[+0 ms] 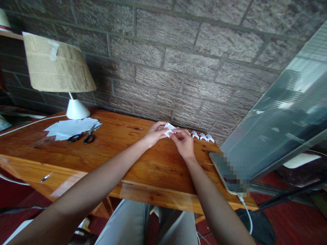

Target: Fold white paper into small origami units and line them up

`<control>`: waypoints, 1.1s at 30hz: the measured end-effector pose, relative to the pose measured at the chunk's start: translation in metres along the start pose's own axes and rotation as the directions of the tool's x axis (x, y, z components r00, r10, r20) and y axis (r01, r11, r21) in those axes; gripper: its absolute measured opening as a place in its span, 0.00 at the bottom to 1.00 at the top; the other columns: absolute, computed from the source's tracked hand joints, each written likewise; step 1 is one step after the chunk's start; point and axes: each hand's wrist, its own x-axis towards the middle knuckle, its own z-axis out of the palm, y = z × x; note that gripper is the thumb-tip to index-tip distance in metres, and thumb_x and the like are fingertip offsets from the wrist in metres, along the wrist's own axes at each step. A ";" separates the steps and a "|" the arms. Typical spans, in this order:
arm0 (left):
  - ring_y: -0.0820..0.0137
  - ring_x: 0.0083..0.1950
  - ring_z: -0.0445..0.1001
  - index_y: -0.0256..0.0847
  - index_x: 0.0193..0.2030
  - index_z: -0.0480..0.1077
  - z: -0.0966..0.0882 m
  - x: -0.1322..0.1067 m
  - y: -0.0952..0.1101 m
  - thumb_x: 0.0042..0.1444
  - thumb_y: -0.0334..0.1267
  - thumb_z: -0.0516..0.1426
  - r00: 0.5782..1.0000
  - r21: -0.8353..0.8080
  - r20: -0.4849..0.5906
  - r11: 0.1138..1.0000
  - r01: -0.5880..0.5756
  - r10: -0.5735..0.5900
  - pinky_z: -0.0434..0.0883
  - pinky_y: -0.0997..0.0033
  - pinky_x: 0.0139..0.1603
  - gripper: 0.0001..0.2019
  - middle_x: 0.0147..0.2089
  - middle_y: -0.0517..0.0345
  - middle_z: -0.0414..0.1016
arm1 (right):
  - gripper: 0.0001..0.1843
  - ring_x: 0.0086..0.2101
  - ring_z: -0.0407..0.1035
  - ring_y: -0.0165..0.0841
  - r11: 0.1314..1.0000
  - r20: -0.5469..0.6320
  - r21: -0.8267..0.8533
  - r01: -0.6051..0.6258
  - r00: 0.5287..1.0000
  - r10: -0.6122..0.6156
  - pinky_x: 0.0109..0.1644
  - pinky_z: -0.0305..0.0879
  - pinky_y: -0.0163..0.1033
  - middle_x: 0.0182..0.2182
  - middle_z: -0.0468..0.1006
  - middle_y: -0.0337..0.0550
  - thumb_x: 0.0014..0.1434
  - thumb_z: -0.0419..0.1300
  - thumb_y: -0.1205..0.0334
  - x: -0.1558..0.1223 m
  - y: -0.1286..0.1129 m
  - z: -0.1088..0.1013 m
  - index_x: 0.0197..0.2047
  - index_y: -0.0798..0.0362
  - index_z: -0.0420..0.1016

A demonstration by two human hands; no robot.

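Between my two hands, above the far part of the wooden desk (pixel 158 163), is a small folded white paper piece (pixel 168 128). My left hand (pixel 155 134) grips its left side with the fingers behind it. My right hand (pixel 184 141) pinches the lower right edge of the same paper between thumb and fingers. Just right of my right hand, several finished-looking white origami pieces (pixel 203 136) stand in a row along the back of the desk. Part of that row is hidden behind my right hand.
At the left lie a stack of white paper sheets (pixel 63 128) and black-handled scissors (pixel 88 137) overlapping it. Behind them stands a lamp (pixel 76 109) with a newspaper-like shade. A phone or tablet (pixel 224 173) with a white cable (pixel 247 211) lies by the right edge. A brick-patterned wall (pixel 166 68) rises behind.
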 end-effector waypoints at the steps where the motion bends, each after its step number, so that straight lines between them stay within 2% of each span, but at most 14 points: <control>1: 0.71 0.39 0.76 0.41 0.41 0.72 0.001 0.000 -0.001 0.38 0.34 0.70 1.000 -0.001 0.008 1.000 0.002 -0.002 0.71 0.60 0.50 0.21 0.38 0.60 0.77 | 0.11 0.36 0.72 0.35 1.000 -0.003 -0.003 0.000 1.000 0.000 0.41 0.68 0.40 0.36 0.77 0.44 0.54 0.63 0.52 0.000 0.000 0.000 0.36 0.49 0.78; 3: 0.71 0.41 0.75 0.41 0.44 0.73 0.002 -0.001 -0.001 0.39 0.34 0.69 0.999 0.020 0.040 1.000 0.013 -0.014 0.70 0.60 0.51 0.22 0.40 0.58 0.77 | 0.10 0.36 0.72 0.36 1.000 -0.010 -0.005 -0.009 1.000 0.009 0.41 0.68 0.40 0.34 0.78 0.44 0.54 0.63 0.52 0.001 0.001 -0.001 0.33 0.49 0.79; 7: 0.68 0.41 0.75 0.36 0.37 0.76 0.003 -0.003 0.000 0.40 0.38 0.69 0.993 0.073 0.106 0.997 0.037 -0.045 0.70 0.60 0.52 0.16 0.39 0.52 0.78 | 0.11 0.34 0.72 0.35 0.996 0.004 0.014 -0.086 0.996 0.086 0.42 0.67 0.40 0.33 0.80 0.43 0.54 0.62 0.51 0.002 0.003 -0.001 0.32 0.50 0.79; 14: 0.67 0.40 0.76 0.35 0.35 0.78 0.002 -0.003 0.003 0.39 0.38 0.69 0.992 0.095 0.117 0.994 0.045 -0.056 0.69 0.59 0.53 0.16 0.38 0.52 0.79 | 0.12 0.30 0.72 0.35 0.984 -0.009 0.062 -0.167 0.986 0.168 0.39 0.68 0.40 0.30 0.81 0.43 0.53 0.62 0.51 0.000 0.006 0.000 0.32 0.51 0.79; 24: 0.68 0.39 0.76 0.36 0.36 0.78 0.005 -0.004 0.003 0.38 0.38 0.69 0.987 0.096 0.136 0.993 0.068 -0.081 0.70 0.61 0.52 0.16 0.38 0.52 0.79 | 0.11 0.29 0.72 0.36 0.981 -0.065 0.035 -0.190 0.979 0.192 0.38 0.67 0.40 0.29 0.81 0.44 0.51 0.62 0.53 0.001 0.002 0.000 0.30 0.52 0.79; 29: 0.68 0.39 0.76 0.36 0.36 0.77 0.000 -0.001 0.003 0.39 0.37 0.69 0.992 0.103 0.097 0.992 0.068 -0.078 0.70 0.62 0.51 0.15 0.37 0.53 0.79 | 0.13 0.31 0.73 0.35 0.980 0.003 0.082 -0.182 0.983 0.183 0.40 0.68 0.40 0.31 0.81 0.43 0.52 0.63 0.51 0.001 0.006 0.000 0.33 0.52 0.79; 33: 0.68 0.42 0.76 0.39 0.44 0.75 -0.006 -0.001 0.009 0.38 0.34 0.69 0.995 0.149 0.085 0.988 0.041 -0.054 0.69 0.62 0.51 0.22 0.41 0.53 0.78 | 0.14 0.33 0.73 0.36 0.984 0.055 0.091 -0.153 0.987 0.149 0.42 0.68 0.41 0.33 0.81 0.43 0.54 0.62 0.49 0.002 0.009 -0.001 0.35 0.51 0.79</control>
